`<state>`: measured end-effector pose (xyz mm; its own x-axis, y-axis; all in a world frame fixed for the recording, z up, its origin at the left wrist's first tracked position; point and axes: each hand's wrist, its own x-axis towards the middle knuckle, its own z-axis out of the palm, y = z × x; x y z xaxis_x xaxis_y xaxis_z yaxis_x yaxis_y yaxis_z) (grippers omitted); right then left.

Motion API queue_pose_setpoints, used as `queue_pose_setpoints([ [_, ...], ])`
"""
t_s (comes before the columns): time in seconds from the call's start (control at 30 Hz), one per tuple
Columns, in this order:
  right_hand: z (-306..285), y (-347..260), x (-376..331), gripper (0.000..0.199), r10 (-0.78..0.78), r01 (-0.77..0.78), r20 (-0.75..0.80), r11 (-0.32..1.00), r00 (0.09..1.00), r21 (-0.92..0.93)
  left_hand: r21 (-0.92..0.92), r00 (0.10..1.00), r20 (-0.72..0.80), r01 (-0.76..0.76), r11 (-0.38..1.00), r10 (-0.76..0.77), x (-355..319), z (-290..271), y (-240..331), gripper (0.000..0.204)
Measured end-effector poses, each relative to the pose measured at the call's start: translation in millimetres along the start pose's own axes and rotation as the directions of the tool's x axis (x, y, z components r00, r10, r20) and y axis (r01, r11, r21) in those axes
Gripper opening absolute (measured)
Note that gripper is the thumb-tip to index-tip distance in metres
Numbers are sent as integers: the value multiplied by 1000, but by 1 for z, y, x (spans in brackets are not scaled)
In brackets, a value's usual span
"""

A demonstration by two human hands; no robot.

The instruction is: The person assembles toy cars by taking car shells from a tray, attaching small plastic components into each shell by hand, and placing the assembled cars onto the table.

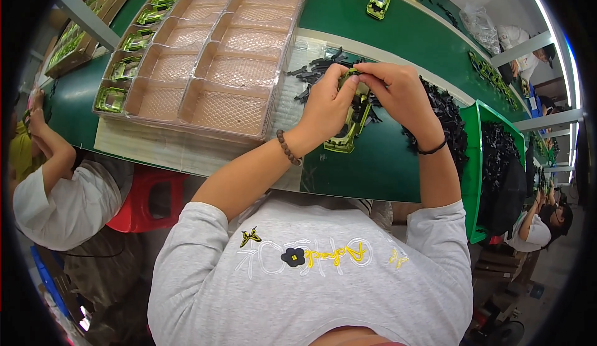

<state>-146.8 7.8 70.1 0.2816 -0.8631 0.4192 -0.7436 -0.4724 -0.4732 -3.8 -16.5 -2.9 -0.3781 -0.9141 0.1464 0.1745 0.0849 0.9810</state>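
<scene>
A shiny yellow-green toy car body (348, 131) hangs over the green work surface (379, 165), held in both hands. My left hand (326, 103) grips its near side, with a bead bracelet on the wrist. My right hand (395, 91) pinches the top end, where a small black part sits against the body. A black band circles the right wrist. Behind the hands lies a pile of small black plastic parts (444, 112).
A brown plastic tray (217, 53) with several moulded pockets lies at left, with green car bodies (127, 69) along its left column. Another green body (378, 2) lies further up the belt. A green bin (482, 159) of black parts stands right. Other workers sit left and right; a red stool (149, 200) is below.
</scene>
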Motion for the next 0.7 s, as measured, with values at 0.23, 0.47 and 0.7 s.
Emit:
queue_pose_setpoints([
  [0.23, -4, -2, -3, 22, -19, 20, 65, 1000, 998, -14, 1, 999, -39, -38, 999, 38, 3, 1, -7, 16],
  [0.47, -10, -17, -4, 20, 84, -93, 96, 992, 992, 89, -56, 1000, -4, 3, 998, -3, 1, 0, -10, 14],
  [0.7, 7, -7, -2, 18, -149, 133, -45, 959, 988, -252, -95, 999, -38, -11, 995, 8, 4, 4, -16, 16],
])
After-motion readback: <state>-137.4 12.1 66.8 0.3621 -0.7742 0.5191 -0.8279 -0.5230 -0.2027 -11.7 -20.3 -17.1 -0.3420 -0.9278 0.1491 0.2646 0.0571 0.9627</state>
